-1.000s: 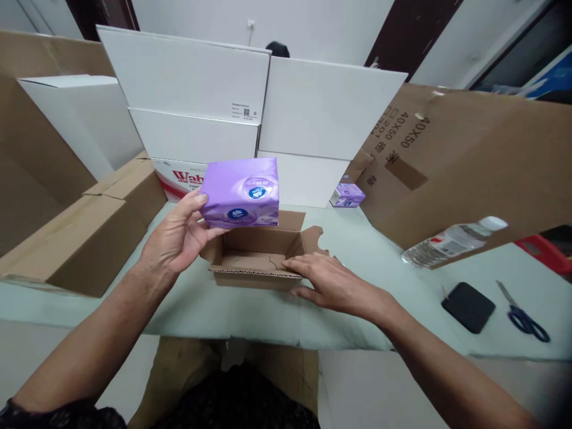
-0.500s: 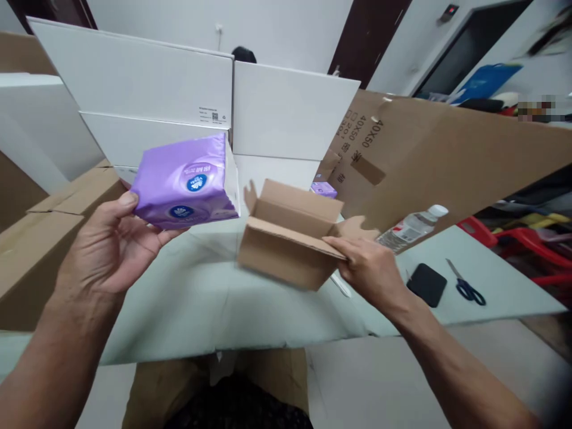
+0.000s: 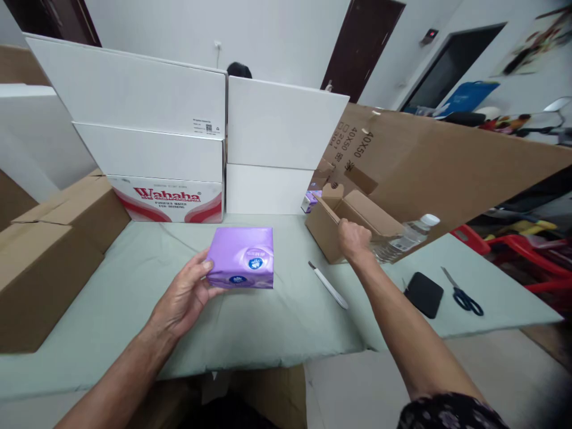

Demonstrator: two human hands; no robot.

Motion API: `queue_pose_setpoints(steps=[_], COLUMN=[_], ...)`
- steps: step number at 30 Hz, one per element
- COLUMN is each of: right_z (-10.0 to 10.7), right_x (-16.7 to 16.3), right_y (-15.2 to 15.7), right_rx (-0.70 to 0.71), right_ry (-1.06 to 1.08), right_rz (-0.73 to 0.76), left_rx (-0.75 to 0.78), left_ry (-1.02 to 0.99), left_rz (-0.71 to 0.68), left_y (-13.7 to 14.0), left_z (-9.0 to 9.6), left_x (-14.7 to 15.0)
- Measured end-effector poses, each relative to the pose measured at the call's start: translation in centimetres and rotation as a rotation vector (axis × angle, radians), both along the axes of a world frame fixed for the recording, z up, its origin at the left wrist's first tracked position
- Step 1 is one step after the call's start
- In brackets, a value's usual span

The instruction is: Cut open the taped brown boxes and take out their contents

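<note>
A purple tissue pack (image 3: 241,253) with round blue logos is held in my left hand (image 3: 190,292), thumb on its left side and fingers underneath. It is over the middle of the green-covered table. On the right, my right hand (image 3: 354,239) is closed on the near upper edge of an open brown cardboard box (image 3: 322,229), its fingers partly hidden. The box is beside a clear water bottle (image 3: 409,238) and partly covers it. A white-handled knife (image 3: 328,285) lies on the table between my two hands.
White boxes (image 3: 286,125) and a red-and-white Wahaha carton (image 3: 172,199) stand behind. Long brown boxes (image 3: 58,268) line the left. A large cardboard sheet (image 3: 429,167) leans at right. Another purple pack (image 3: 310,201), a black flat item (image 3: 424,294) and scissors (image 3: 465,298) are also there.
My right hand has moved the cardboard box from the middle to the right, beside the bottle. My left hand has brought the tissue pack lower and toward the middle.
</note>
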State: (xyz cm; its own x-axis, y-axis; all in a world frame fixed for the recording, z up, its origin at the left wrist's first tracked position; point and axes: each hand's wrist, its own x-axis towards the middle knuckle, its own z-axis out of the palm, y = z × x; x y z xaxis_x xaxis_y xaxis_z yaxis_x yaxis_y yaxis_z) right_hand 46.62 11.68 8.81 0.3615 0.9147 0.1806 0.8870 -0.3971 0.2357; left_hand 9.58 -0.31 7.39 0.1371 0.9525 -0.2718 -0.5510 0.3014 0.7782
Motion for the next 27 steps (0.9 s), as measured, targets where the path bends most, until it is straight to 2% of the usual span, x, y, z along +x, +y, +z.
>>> queue_pose_setpoints(steps=[4,10,19,27], right_z=[-0.5,-0.5,1.4,3.2], right_x=[0.1,1.3,3.0,3.4], right_y=[3.0,6.1,6.9,8.4], right_rx=[0.022,0.046,0.071,0.089], right_ry=[0.042,0.112,0.256,0.288], right_rz=[-0.01,-0.051,-0.077,-0.029], left_rx=[-0.063,-0.065,-0.128,-0.123], left_ry=[0.011,0.034,0.042,0.035], left_rz=[-0.012,-0.041,-0.075,-0.098], left_y=[-0.2,0.2,0.5,0.6], left_z=[-1.2,-2.3,-1.6,-2.5], left_x=[0.8,1.3,2.8,3.9])
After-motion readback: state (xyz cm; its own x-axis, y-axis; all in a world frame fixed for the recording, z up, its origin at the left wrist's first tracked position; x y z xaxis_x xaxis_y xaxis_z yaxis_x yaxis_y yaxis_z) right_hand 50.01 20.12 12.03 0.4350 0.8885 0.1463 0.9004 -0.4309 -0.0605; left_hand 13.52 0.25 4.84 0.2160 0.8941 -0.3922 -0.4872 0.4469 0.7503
